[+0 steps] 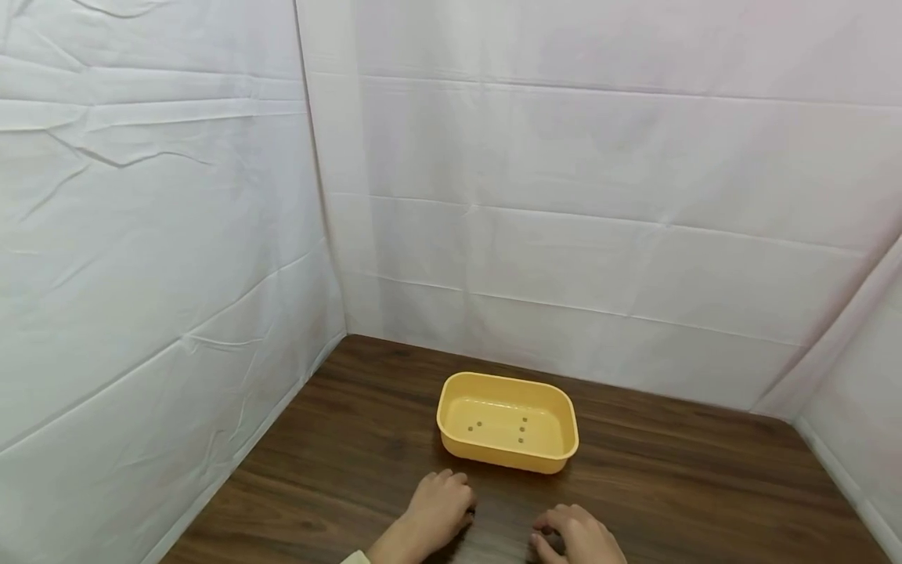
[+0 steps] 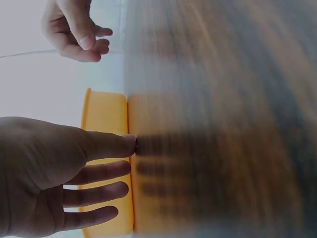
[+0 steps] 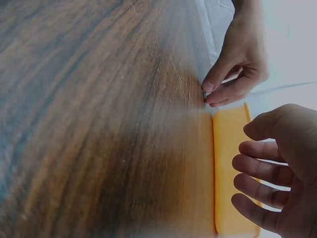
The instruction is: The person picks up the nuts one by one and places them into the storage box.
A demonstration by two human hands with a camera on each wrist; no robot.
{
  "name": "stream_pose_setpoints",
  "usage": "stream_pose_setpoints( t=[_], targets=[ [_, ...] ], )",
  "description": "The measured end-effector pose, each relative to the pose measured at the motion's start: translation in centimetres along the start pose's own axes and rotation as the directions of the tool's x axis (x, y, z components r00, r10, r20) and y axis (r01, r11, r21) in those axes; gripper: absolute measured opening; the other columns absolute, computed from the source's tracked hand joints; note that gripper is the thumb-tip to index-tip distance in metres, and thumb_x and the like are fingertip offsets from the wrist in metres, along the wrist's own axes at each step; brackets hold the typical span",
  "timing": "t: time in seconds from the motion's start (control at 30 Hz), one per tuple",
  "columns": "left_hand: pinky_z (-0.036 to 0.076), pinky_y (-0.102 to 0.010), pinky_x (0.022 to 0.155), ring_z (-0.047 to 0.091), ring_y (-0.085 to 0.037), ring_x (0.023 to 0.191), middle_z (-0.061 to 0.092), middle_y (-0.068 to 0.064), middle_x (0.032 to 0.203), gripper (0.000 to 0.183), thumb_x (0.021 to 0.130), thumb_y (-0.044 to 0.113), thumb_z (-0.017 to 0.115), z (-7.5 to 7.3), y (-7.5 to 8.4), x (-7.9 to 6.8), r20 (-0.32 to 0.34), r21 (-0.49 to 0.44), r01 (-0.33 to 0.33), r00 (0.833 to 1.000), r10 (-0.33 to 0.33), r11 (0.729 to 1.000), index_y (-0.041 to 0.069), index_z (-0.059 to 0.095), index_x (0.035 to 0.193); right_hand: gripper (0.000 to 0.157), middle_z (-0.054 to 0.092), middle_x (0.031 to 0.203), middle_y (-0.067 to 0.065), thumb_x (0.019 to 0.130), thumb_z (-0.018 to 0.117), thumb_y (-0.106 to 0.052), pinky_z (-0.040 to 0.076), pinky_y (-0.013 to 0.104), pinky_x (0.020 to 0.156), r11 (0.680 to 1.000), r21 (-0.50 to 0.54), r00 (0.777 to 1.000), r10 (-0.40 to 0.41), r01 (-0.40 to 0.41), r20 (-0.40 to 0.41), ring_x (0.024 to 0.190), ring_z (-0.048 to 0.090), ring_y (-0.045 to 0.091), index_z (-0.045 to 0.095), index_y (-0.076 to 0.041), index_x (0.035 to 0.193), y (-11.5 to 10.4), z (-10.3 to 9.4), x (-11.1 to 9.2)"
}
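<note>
A small dark, shiny metal piece [image 3: 204,94] is pinched between thumb and fingertips of my left hand [image 1: 438,509], low at the tabletop. Its exact kind cannot be told, as the fingers hide most of it. Just beyond both hands sits a yellow rectangular basin [image 1: 503,462], upright on the table. Several small grey pieces [image 1: 522,429] show on its floor. My right hand [image 1: 581,536] hovers over the table to the right, fingers loosely bent and holding nothing. In the right wrist view, its fingers [image 3: 262,168] overlap the basin's side.
The dark wood-grain table [image 1: 676,478] reflects the hands and basin. White creased cloth [image 1: 564,196] hangs behind it, with more cloth [image 1: 162,274] along the left edge and on the right.
</note>
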State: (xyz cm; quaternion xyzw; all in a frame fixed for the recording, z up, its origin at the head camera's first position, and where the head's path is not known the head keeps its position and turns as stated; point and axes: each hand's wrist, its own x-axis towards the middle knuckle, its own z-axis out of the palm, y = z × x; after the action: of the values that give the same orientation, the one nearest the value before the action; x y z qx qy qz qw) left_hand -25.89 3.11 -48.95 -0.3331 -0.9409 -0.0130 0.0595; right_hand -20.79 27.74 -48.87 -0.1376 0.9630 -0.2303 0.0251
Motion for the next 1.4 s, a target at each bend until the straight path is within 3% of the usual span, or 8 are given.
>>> stream_pose_setpoints(
  t=[0.4,0.77,0.9,1.07,1.2,1.4],
  targets=[
    [0.039,-0.023,0.058,0.054,-0.008,0.071,0.059,0.010,0.076,0.019,0.084,0.023,0.080,-0.1,0.3,0.1,-0.079,0.053,-0.050,0.995,0.054,0.997,0.023,0.070,0.067,0.009,0.060,0.082,-0.015,0.091,0.076,-0.034,0.049,0.031,0.064,1.000,0.002,1.000,-0.002,0.002,-0.003,0.077,0.055,0.004,0.073,-0.026,0.088,0.0,-0.4,-0.1],
    [0.038,-0.024,0.059,0.052,-0.009,0.071,0.055,0.009,0.071,0.027,0.081,0.022,0.079,-0.1,0.4,0.3,-0.021,0.041,-0.053,0.998,0.054,0.998,0.020,0.060,0.061,0.012,0.061,0.084,-0.014,0.092,0.074,-0.037,0.050,0.032,0.065,1.000,0.020,1.000,0.019,-0.019,0.012,0.077,0.056,0.006,0.074,-0.025,0.090,0.4,-0.1,-0.2],
    [0.034,-0.022,0.057,0.049,-0.008,0.067,0.051,0.011,0.067,0.030,0.080,0.021,0.078,-0.1,0.3,0.0,-0.045,0.026,-0.065,0.997,0.066,0.998,0.022,0.057,0.058,0.012,0.061,0.084,-0.015,0.092,0.074,-0.036,0.050,0.031,0.065,0.999,0.032,1.000,0.014,-0.015,0.017,0.077,0.056,0.005,0.074,-0.025,0.090,0.4,0.1,-0.2],
    [0.034,-0.021,0.056,0.044,-0.005,0.063,0.049,0.012,0.064,0.028,0.079,0.017,0.077,-0.5,0.0,-0.1,-0.056,-0.096,-0.076,0.996,0.071,0.992,0.022,0.059,0.059,0.012,0.061,0.084,-0.014,0.092,0.074,-0.036,0.050,0.033,0.065,0.998,0.042,0.998,0.037,-0.039,0.043,0.076,0.055,0.005,0.074,-0.024,0.090,0.3,0.2,-0.2],
    [0.039,-0.019,0.058,0.046,-0.001,0.065,0.054,0.015,0.067,0.019,0.080,0.015,0.077,-1.2,-0.4,0.0,-0.035,-0.232,-0.064,0.998,0.058,0.971,0.022,0.068,0.065,0.012,0.060,0.084,-0.013,0.092,0.074,-0.035,0.049,0.033,0.065,0.998,0.048,0.997,0.045,-0.048,0.056,0.076,0.054,0.005,0.074,-0.024,0.090,0.2,0.3,-0.2],
    [0.043,-0.018,0.059,0.051,0.001,0.069,0.061,0.016,0.072,0.010,0.082,0.017,0.078,-2.2,-0.6,0.0,-0.037,-0.289,-0.042,0.999,0.032,0.956,0.022,0.074,0.074,0.012,0.060,0.082,-0.013,0.092,0.074,-0.036,0.048,0.031,0.064,0.998,0.047,0.998,0.039,-0.041,0.048,0.075,0.053,0.004,0.074,-0.024,0.090,0.1,0.4,-0.2]
  ],
)
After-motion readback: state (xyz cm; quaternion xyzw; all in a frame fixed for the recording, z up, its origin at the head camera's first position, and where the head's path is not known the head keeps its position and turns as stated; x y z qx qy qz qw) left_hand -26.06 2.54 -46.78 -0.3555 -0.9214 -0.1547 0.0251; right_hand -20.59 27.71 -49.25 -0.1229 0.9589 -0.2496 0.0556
